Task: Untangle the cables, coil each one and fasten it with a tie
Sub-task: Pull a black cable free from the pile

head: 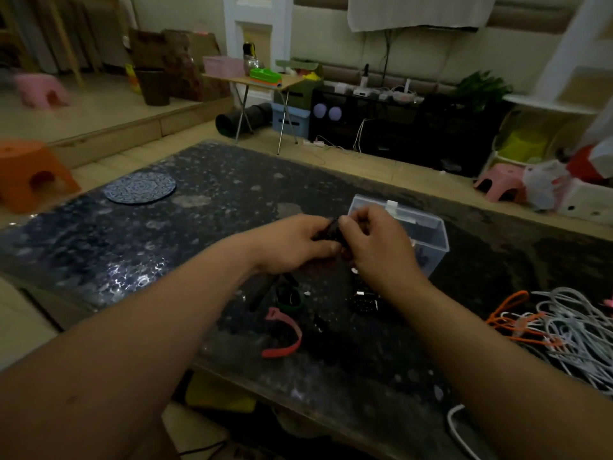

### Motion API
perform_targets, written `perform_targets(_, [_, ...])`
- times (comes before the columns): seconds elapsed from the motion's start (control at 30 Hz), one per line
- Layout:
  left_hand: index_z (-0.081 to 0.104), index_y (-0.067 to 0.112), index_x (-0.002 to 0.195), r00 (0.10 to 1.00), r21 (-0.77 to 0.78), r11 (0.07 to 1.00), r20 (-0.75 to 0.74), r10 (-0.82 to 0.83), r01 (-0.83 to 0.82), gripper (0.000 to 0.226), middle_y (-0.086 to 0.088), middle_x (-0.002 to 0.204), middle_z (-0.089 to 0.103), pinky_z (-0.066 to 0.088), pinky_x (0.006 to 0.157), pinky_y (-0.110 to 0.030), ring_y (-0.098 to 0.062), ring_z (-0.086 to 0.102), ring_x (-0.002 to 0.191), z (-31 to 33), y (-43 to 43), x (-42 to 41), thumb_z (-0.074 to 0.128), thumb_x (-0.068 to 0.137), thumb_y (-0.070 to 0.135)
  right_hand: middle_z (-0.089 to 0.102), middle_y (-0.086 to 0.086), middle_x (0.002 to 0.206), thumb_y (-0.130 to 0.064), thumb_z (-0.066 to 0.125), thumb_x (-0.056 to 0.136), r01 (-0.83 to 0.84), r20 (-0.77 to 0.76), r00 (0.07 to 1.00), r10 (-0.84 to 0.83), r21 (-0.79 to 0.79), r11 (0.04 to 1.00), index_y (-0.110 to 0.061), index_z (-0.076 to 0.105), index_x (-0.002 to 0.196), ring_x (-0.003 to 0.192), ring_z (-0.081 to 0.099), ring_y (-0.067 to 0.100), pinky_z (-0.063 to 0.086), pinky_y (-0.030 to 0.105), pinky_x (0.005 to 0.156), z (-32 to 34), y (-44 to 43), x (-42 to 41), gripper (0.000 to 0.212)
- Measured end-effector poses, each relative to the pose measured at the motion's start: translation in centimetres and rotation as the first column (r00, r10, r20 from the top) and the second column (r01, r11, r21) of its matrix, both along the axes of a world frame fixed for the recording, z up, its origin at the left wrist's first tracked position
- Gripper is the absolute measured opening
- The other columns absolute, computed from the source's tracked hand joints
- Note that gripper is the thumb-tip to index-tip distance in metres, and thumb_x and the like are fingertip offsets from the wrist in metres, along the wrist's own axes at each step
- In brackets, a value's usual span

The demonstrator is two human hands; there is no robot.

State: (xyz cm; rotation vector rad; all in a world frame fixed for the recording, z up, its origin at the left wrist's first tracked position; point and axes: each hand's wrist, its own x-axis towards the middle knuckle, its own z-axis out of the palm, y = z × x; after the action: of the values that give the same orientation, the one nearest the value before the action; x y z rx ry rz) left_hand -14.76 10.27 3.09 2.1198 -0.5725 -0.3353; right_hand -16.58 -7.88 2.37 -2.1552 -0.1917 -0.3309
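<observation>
**A:** Where do we stand? Our hands meet above the counter (166, 244), just in front of the clear box (428, 234). The left hand (292, 244) and the right hand (374, 247) each pinch the same black strip (333, 232). It is a narrow grip on both sides, thumbs on top.

**B:** Is it a tie or a short cable? In this dim light we cannot tell. We judge it to be a tie we are opening out.

**A:** Then we should pull it flat end to end and find the fastening face. If we hold only its tips, the middle is free to wrap.

**B:** And the cables? The tangle of white cables (564, 323), with an orange cable (510, 313) threaded through it, lies at the far right of the counter, well apart from our hands. Nothing in that tangle looks coiled yet.

**A:** So most of the work is ahead of us. We should draw one cable out by its end, slowly, rather than tug the loops tight.

**B:** The pink tie (285, 333) and the green tie (290, 300) lie on the counter between our forearms, within easy reach for the later coils.
</observation>
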Motion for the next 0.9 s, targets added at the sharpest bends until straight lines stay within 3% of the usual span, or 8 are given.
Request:
perform_targets(0.13, [0.062,0.018,0.117,0.995,0.069,0.993,0.046,0.090,-0.093,0.020,0.000,0.081,0.062,0.052,0.062,-0.031,-0.010,0.058,0.066,-0.4,2.8,0.8,0.048,0.112,0.032,0.071,-0.002,0.092,-0.044,0.058,0.106,-0.040,0.001,0.999,0.040,0.040,0.998,-0.028,0.061,0.099,0.084,0.071,0.018,0.061,0.047,0.076,-0.2,3.2,1.8,0.018])
perform_targets(0.23, [0.062,0.013,0.107,0.975,0.024,0.978,0.084,0.205,-0.208,0.031,0.002,0.078,0.056,0.043,0.069,-0.037,-0.014,0.051,0.068,-0.7,4.0,1.8,0.048,0.111,0.040,0.075,0.004,0.093,-0.050,0.048,0.108,-0.042,-0.147,0.986,0.075,0.215,0.976,-0.024,0.062,0.104,0.083,0.075,0.021,0.063,0.046,0.075,-0.9,4.2,2.1,0.030])
perform_targets(0.3, [0.057,0.014,0.098,0.967,-0.072,0.965,0.019,0.255,-0.253,0.034,0.002,0.075,0.051,0.038,0.071,-0.039,-0.017,0.047,0.067,-1.0,4.6,2.3,0.047,0.110,0.043,0.076,0.002,0.097,-0.041,0.051,0.109,-0.082,-0.194,0.978,0.074,-0.031,0.996,-0.022,0.063,0.105,0.085,0.072,0.017,0.058,0.038,0.076,-2.2,3.8,2.1,0.023])
perform_targets(0.37, [0.056,0.018,0.098,0.966,-0.133,0.957,-0.054,0.251,-0.256,0.031,0.003,0.072,0.048,0.035,0.071,-0.040,-0.017,0.044,0.065,-1.3,4.7,2.4,0.047,0.109,0.045,0.074,-0.003,0.104,-0.027,0.061,0.104,-0.184,-0.251,0.964,0.089,-0.385,0.904,-0.023,0.067,0.107,0.094,0.068,0.015,0.052,0.033,0.080,-4.2,2.9,1.9,0.007])
perform_targets(0.43, [0.055,0.020,0.095,0.960,-0.173,0.944,-0.073,0.271,-0.280,0.031,0.006,0.070,0.049,0.035,0.072,-0.042,-0.016,0.043,0.063,-1.5,4.7,2.6,0.048,0.104,0.049,0.074,-0.003,0.109,-0.019,0.066,0.098,-0.276,-0.324,0.940,0.107,-0.539,0.796,-0.025,0.069,0.109,0.102,0.068,0.019,0.054,0.034,0.087,-5.7,2.1,1.5,0.013])
perform_targets(0.6, [0.052,0.024,0.087,0.924,-0.327,0.867,-0.072,0.375,-0.377,0.031,0.008,0.067,0.049,0.033,0.070,-0.044,-0.016,0.043,0.061,-1.0,5.6,3.3,0.051,0.096,0.054,0.069,-0.003,0.105,-0.023,0.074,0.091,-0.310,-0.334,0.934,0.125,-0.587,0.748,-0.025,0.068,0.102,0.099,0.066,0.021,0.055,0.037,0.086,-6.4,1.8,1.2,0.013])
perform_targets(0.8, [0.054,0.020,0.089,0.939,-0.238,0.909,-0.050,0.339,-0.341,0.031,0.006,0.067,0.050,0.037,0.069,-0.040,-0.016,0.045,0.060,-1.6,4.2,2.8,0.051,0.104,0.048,0.057,-0.006,0.098,-0.035,0.070,0.094,-0.318,-0.250,0.947,0.201,-0.650,0.690,-0.028,0.065,0.090,0.096,0.063,0.021,0.054,0.039,0.083,-7.2,2.0,1.8,0.009])
perform_targets(0.9, [0.054,0.020,0.087,0.956,-0.138,0.946,-0.038,0.290,-0.293,0.028,0.002,0.068,0.051,0.038,0.063,-0.031,-0.012,0.047,0.057,-2.0,2.9,2.3,0.055,0.107,0.039,0.059,-0.004,0.098,-0.033,0.064,0.099,-0.307,-0.254,0.949,0.186,-0.621,0.721,-0.024,0.064,0.091,0.092,0.063,0.021,0.054,0.043,0.083,-7.3,2.0,1.7,0.012])
